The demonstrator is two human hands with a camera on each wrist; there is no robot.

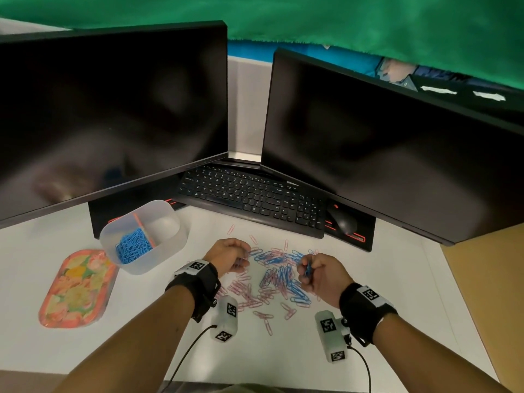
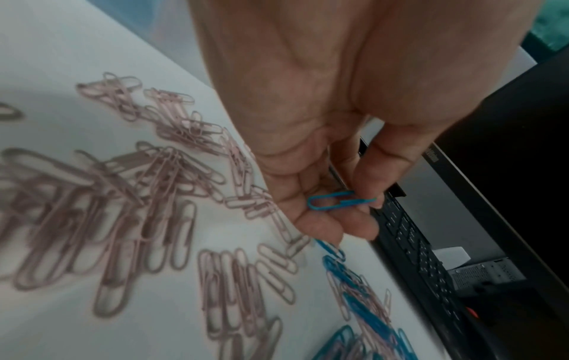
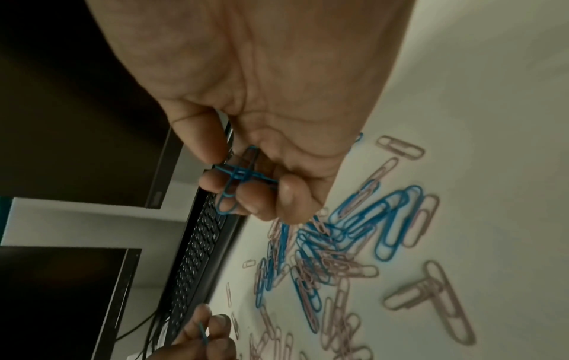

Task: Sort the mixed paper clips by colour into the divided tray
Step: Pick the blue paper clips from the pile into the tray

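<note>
The paper clips (image 1: 272, 276) look like thin wire with a smooth blue or pink coat. The tray (image 1: 170, 239) is cloudy, see-through plastic. The desk (image 1: 283, 350) is smooth, matt white. The monitor (image 1: 113, 114) screen is dark and shiny.

Dim, soft light; wrist views blurred; head view edges warped.

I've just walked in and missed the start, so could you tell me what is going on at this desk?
A person is sorting paper clips by colour. The left hand pinches one blue clip, and the right hand holds a few blue clips. A mixed pile of pink and blue clips lies on the desk. The divided tray has blue clips in one compartment; the other looks empty.
</note>
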